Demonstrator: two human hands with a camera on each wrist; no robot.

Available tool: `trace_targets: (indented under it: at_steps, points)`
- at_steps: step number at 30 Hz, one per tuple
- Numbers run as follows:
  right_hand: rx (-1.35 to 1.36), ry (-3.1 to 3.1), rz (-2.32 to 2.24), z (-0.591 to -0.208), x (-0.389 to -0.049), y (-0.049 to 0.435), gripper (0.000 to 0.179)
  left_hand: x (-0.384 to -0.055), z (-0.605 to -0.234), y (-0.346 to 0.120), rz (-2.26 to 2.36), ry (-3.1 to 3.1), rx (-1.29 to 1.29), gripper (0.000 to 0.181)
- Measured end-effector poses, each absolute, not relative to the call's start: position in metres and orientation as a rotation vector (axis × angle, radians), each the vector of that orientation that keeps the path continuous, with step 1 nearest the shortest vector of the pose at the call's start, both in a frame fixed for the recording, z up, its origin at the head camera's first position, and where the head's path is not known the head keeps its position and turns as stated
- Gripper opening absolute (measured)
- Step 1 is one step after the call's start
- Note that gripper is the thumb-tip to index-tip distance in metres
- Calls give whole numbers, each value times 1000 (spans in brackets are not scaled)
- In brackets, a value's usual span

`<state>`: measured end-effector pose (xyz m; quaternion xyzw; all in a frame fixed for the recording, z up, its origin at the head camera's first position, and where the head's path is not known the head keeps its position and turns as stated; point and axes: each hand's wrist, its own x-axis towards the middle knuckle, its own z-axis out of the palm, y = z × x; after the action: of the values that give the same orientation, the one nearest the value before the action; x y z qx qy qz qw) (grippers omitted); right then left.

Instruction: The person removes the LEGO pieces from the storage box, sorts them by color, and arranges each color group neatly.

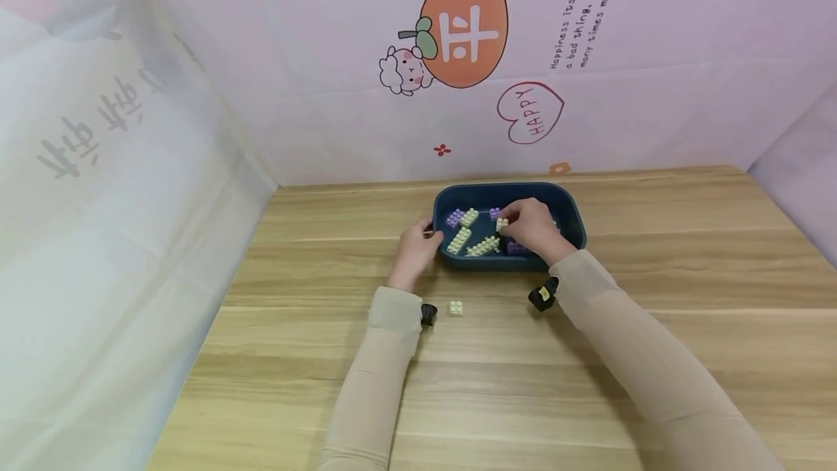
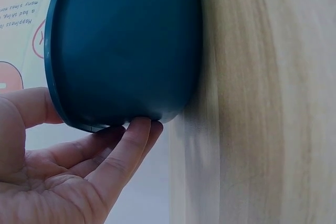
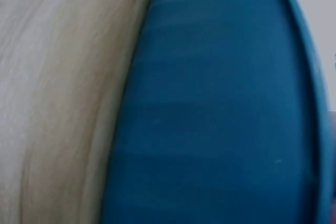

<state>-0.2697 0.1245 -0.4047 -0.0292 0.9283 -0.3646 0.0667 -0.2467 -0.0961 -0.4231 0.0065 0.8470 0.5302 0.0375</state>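
Observation:
A dark blue bin [image 1: 503,263] stands on the table with purple and pale yellow building blocks inside. My left hand [image 1: 415,247] grips its left end; in the left wrist view the thumb is at the rim and the fingers [image 2: 123,156] touch the outer wall. Inside the bin, my right hand [image 1: 532,225] pinches a small pale yellow building block [image 1: 502,224]. Around it lie a purple block [image 1: 454,218], a long pale yellow block [image 1: 459,240] and a pale yellow spiky piece [image 1: 484,246]. The right wrist view shows only the bin's outer wall [image 3: 210,103], with the hand mostly out of frame.
One pale yellow block [image 1: 455,308] lies on the wooden table [image 1: 484,391] in front of the bin, between the forearms. A printed cloth [image 1: 340,115] hangs behind the table, and pale cloth also hangs at the left side.

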Motion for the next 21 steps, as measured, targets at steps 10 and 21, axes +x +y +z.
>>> trace_targets:
  at_steps: [10, 21]
  points:
    - [-202, 2863, -1129, -387, -254, 120, 26, -246, -422, -96, 1631, 2612, 25, 41]
    - [-318, 2879, -1154, -370, -226, 117, 24, -245, -422, -94, 1640, 2605, 35, 40]
